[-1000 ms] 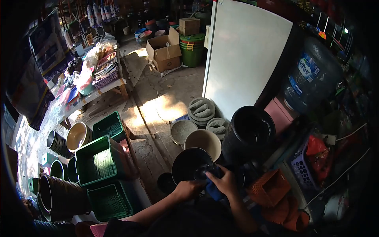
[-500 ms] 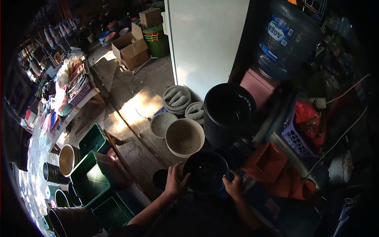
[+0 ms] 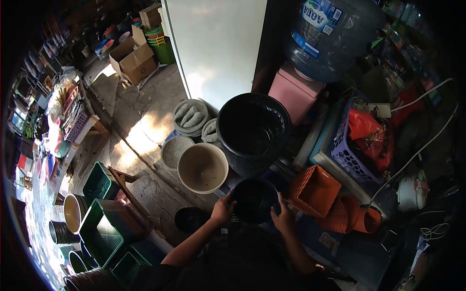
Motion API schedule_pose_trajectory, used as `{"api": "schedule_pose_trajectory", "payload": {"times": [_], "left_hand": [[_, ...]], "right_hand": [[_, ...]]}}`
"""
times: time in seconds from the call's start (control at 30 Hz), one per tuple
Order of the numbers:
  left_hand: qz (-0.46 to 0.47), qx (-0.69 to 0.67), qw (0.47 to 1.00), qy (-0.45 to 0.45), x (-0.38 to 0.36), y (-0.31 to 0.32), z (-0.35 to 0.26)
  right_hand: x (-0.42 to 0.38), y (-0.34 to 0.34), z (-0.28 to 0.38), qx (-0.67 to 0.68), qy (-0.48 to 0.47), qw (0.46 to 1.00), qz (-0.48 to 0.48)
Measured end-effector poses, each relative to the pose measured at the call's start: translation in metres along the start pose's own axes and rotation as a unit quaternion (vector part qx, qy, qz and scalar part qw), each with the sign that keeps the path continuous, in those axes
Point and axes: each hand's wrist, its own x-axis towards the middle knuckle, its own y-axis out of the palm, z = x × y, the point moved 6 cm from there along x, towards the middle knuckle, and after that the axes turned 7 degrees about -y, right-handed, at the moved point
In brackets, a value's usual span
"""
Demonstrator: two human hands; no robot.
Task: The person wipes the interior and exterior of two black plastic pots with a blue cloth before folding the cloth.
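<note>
A round black plastic pot [image 3: 255, 201] is held upright in front of my body, its opening facing up. My left hand [image 3: 223, 209] is closed on the left side of its rim. On the opposite side my right hand [image 3: 284, 216] grips the rim, thumb near the edge. The pot's inside is dark, and I cannot make out its contents. Just beyond it stand a beige pot [image 3: 203, 168] and a tall black bucket [image 3: 253, 133]. A smaller black bowl-shaped pot [image 3: 191, 219] sits on the floor left of my left hand.
Orange square pots [image 3: 315, 190] lie to the right, below a purple basket [image 3: 358, 153] with red plastic bags. Green crates [image 3: 100, 233] stand at left. Stone mortars [image 3: 191, 117] sit near the white panel [image 3: 218, 48]. A water bottle [image 3: 325, 41] rests on a pink stand [image 3: 293, 92].
The view has shifted to the right. My right hand has moved from a blue handle-like part to the pot's right rim, and my left hand has closed on the left rim.
</note>
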Motion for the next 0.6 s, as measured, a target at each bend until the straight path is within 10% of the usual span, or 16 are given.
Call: {"api": "schedule_pose_trajectory", "payload": {"times": [0.6], "left_hand": [[0.075, 0.147, 0.98, -0.109, 0.018, 0.029, 0.028]], "right_hand": [[0.014, 0.072, -0.046, 0.041, 0.074, 0.986, 0.143]]}}
